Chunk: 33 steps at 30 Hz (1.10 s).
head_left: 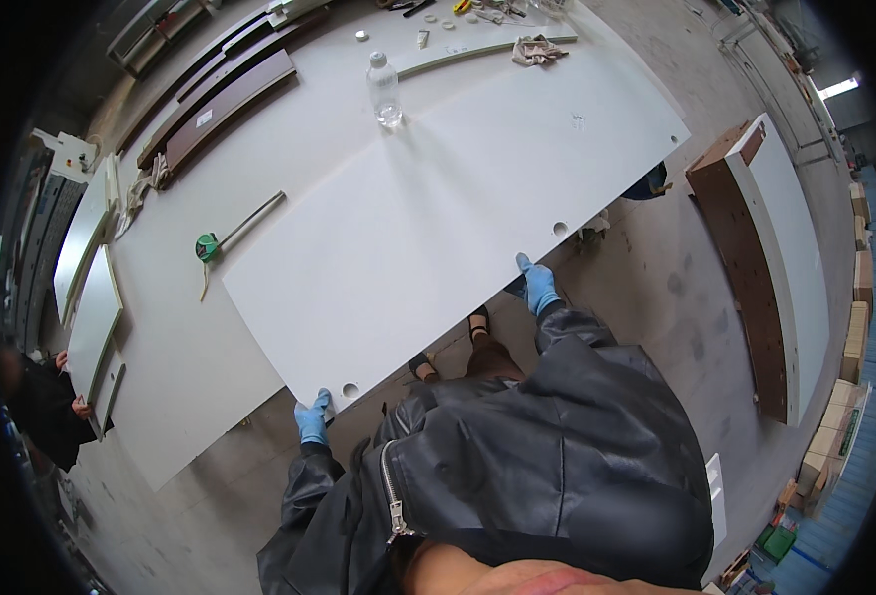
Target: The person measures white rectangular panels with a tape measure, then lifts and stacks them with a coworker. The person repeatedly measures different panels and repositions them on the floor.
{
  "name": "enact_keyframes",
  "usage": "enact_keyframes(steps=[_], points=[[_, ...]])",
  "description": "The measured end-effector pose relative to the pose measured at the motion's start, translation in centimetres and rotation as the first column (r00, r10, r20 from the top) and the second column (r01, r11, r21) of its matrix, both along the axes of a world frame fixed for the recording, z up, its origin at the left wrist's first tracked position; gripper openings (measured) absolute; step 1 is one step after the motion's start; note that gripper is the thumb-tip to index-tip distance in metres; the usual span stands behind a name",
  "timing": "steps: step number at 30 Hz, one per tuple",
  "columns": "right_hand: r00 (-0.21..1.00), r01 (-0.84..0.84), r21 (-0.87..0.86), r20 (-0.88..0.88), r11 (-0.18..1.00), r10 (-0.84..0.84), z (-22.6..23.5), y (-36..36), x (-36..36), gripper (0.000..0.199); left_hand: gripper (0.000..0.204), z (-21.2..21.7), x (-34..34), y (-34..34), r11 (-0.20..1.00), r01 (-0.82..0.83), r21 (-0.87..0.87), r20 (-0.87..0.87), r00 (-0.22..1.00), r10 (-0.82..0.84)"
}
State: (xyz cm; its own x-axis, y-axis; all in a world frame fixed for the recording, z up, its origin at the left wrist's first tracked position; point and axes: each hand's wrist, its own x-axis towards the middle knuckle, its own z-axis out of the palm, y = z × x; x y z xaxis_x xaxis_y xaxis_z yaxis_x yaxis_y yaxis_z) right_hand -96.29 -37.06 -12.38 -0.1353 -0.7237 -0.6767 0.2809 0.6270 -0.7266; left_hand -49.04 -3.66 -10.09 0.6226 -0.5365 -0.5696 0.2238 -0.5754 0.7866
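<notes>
Fingers of left hand (312, 419) curl over near corner of panel (438, 218), clamped on edge beside round hole (350, 391). Right hand (538, 285) grips same long edge, further along, fingers closed on it. Panel lies flat on table (180, 377), ahead of me, long axis running from left hand up-right. Bottle (383, 89) beyond panel's far edge. Both hands equally on edge.
</notes>
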Motion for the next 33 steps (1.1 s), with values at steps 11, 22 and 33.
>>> enact_keyframes(steps=[11,22,33], points=[[0.992,-0.122,0.098,0.047,0.988,0.118,1.9,-1.7,-4.5,0.039,0.055,0.6,-5.5,-1.1,0.998,-0.066,0.026,-0.012,0.998,0.066],[0.995,-0.083,0.073,-0.048,0.994,0.086,4.1,-3.0,-5.9,0.035,0.052,1.5,-5.4,-3.4,0.997,-0.079,0.005,-0.003,0.997,0.079],[0.996,0.087,0.114,0.022,0.99,-0.09,2.5,-3.8,-10.3,0.031,0.045,0.7,-9.5,-8.0,0.998,-0.064,0.026,-0.033,0.997,0.065]])
